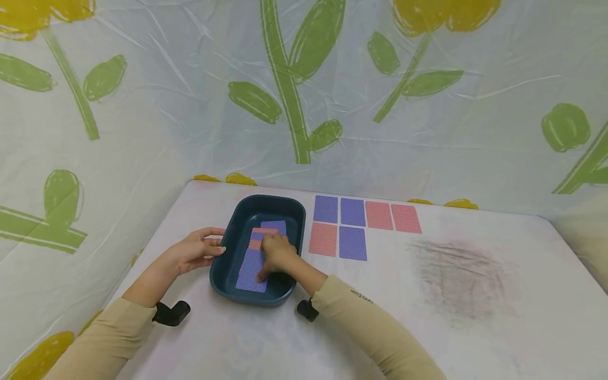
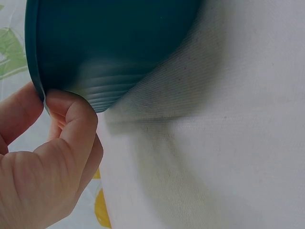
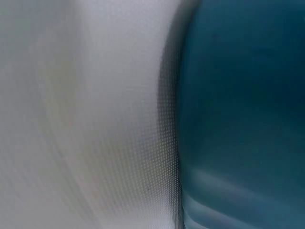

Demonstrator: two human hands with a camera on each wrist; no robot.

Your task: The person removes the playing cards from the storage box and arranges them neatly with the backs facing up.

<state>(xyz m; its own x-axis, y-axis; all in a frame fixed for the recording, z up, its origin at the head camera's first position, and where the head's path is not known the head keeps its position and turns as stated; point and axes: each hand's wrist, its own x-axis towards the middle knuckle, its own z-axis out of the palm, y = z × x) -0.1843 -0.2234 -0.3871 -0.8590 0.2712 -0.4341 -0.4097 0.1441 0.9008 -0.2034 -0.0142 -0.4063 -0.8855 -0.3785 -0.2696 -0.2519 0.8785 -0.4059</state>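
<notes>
A dark blue-green rectangular tub (image 1: 257,302) stands on the table, and playing cards (image 1: 252,270) with blue and red patterned backs lie overlapping inside it. My left hand (image 1: 197,250) is at the tub's left side. In the left wrist view its thumb and fingers pinch the rim (image 2: 33,52). My right hand (image 1: 279,254) reaches into the tub, fingers and thumb bent down onto the cards. Whether it grips one is hidden under the hand. The right wrist view shows only the tub's outer wall (image 3: 243,133) and the tabletop.
Right of the tub, several cards lie face down in two rows: blue cards (image 1: 352,243) and red cards (image 1: 379,215). A dark smudge (image 1: 463,279) marks the white tabletop (image 1: 228,343) further right. A flower-printed sheet (image 1: 190,105) hangs behind and at the left.
</notes>
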